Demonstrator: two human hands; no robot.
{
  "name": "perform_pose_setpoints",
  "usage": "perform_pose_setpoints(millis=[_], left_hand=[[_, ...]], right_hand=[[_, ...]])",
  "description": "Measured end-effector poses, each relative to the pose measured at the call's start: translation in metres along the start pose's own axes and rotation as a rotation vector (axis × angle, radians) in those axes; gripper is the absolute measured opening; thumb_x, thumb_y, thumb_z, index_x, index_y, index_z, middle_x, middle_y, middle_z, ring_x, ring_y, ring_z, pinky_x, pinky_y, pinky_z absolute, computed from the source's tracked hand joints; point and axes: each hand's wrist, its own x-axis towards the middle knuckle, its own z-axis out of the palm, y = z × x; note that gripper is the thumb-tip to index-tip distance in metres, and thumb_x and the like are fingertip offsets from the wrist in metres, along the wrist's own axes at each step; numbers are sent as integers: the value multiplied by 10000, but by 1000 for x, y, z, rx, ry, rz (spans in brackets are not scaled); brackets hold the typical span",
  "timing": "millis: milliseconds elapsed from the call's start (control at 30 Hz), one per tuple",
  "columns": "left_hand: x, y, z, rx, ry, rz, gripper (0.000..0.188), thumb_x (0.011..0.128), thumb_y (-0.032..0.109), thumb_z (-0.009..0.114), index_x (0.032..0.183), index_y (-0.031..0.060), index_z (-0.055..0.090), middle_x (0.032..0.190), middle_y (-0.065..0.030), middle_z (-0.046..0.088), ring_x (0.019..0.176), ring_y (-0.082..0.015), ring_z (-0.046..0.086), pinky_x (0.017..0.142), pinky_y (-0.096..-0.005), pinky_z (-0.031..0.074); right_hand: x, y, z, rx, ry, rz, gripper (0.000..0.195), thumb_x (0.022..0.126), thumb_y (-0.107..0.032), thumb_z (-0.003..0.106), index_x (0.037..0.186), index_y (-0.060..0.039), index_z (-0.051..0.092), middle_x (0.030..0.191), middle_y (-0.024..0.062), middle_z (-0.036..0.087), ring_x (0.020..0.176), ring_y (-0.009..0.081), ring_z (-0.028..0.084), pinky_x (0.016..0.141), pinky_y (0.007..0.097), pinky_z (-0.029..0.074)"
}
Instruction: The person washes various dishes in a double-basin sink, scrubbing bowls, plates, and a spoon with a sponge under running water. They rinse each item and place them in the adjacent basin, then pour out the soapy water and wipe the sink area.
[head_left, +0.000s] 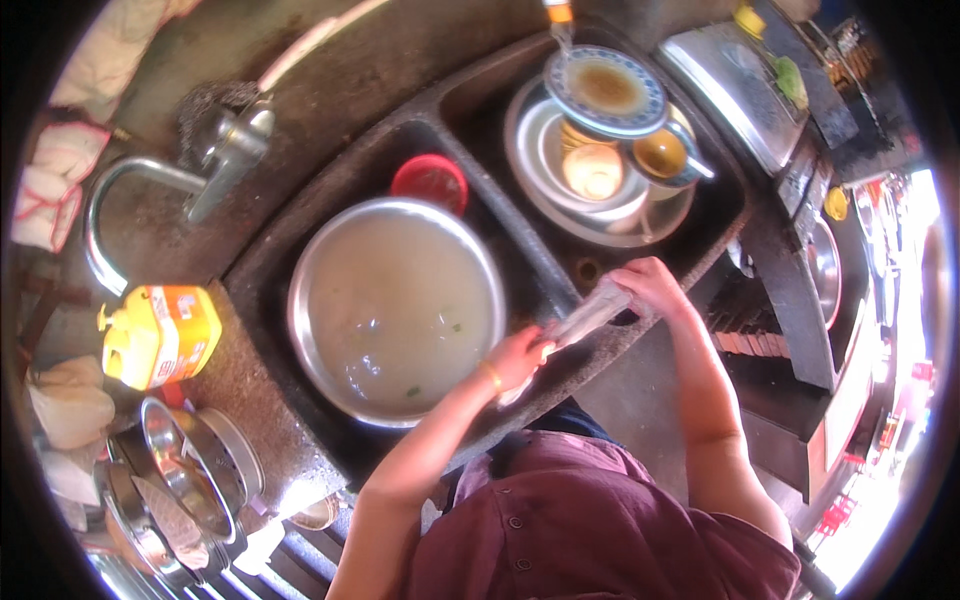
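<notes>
A pale wet cloth (592, 316) is stretched in a narrow roll over the front rim of a dark double sink (495, 184). My left hand (519, 358) grips its lower end, and a loose tail hangs below that fist. At the upper end my right hand (649, 285) has hold of it. Just left of my left hand, a large round metal basin (300, 300) of cloudy water with green bits fills most of the left bowl. Behind that basin sits a red plastic bowl (430, 182).
In the right bowl, a metal basin (525, 199) holds dishes, with a blue-patterned plate (556, 79) of brown liquid and a cup (681, 174) on top. To the left are a curved faucet (101, 217), a yellow pump jug (161, 336) and several metal pots (187, 465).
</notes>
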Motion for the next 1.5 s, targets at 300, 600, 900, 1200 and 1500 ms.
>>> perform_pose_setpoints(millis=[300, 600, 900, 1200, 1500], left_hand=[[19, -149, -135, 943, 1052, -55, 289, 757, 229, 508, 1000, 74, 504, 965, -136, 538, 1006, -303, 446, 813, -426, 371], [-17, -201, -209, -239, 921, -95, 209, 774, 231, 481, 869, 47, 509, 884, -85, 528, 884, -201, 481, 768, -353, 384], [-156, -13, -219, -753, 647, 431, 245, 729, -34, 539, 961, 18, 482, 946, -126, 554, 872, -241, 553, 767, -355, 447], [-182, -22, -189, -239, 844, 277, 154, 709, 24, 587, 828, 23, 489, 766, -28, 506, 717, -91, 488, 649, -208, 406], [-97, -196, -181, -805, 510, 516, 154, 840, 152, 421, 903, 42, 508, 758, -59, 553, 766, -176, 544, 696, -282, 451]], right_hand=[[-13, -8, 52, -611, 263, -547, 356, 663, -143, 633, 981, -15, 537, 1076, 174, 484, 989, 321, 473, 839, 358, 396], [-25, -28, 86, -508, 262, -745, 239, 633, -52, 624, 866, -26, 581, 949, 121, 543, 864, 292, 526, 746, 346, 438], [27, -54, 208, 494, -430, 284, 494, 808, -361, 518, 1161, -29, 420, 1049, 168, 523, 903, 222, 553, 741, 302, 477], [27, -135, 316, 990, -593, 611, 377, 806, -131, 491, 1094, 86, 380, 1018, 218, 485, 851, 308, 547, 697, 400, 485], [-17, -119, 362, 827, -648, 198, 197, 733, 9, 466, 926, 37, 487, 773, 112, 518, 728, 178, 538, 598, 309, 453]])
